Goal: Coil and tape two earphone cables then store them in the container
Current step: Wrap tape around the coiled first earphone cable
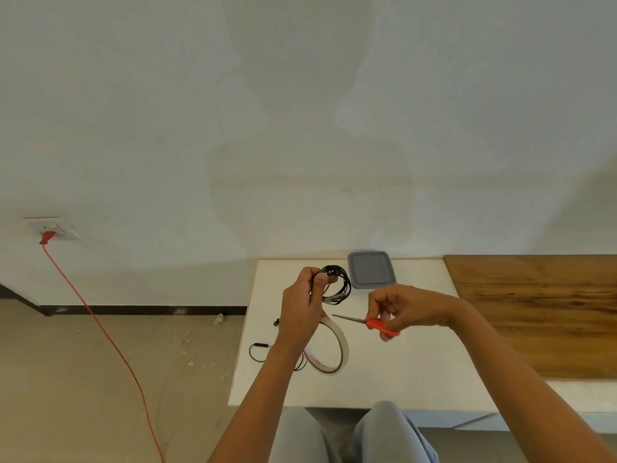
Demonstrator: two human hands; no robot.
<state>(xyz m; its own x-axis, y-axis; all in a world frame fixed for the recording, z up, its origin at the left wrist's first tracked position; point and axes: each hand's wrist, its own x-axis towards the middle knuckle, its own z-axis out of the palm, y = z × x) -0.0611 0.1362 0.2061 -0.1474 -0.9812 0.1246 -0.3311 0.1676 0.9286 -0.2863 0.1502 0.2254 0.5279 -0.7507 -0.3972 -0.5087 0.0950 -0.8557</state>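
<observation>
My left hand (302, 305) holds a coiled black earphone cable (339, 285) up above the white table (400, 369), thumb pressed on the coil. A strip of tape runs from the coil down to a roll of pale tape (337, 349), which hangs or rests below that hand. My right hand (405, 307) grips red-handled scissors (367, 322), blades pointing left toward the tape strip. A second black earphone cable (258, 349) lies loose on the table's left part, partly hidden by my left arm. The grey container (371, 269) sits at the table's far edge.
A wooden surface (541, 312) adjoins the table on the right. A red cord (100, 329) runs from a wall socket (51, 227) across the floor on the left. My knees (350, 432) are under the table's near edge.
</observation>
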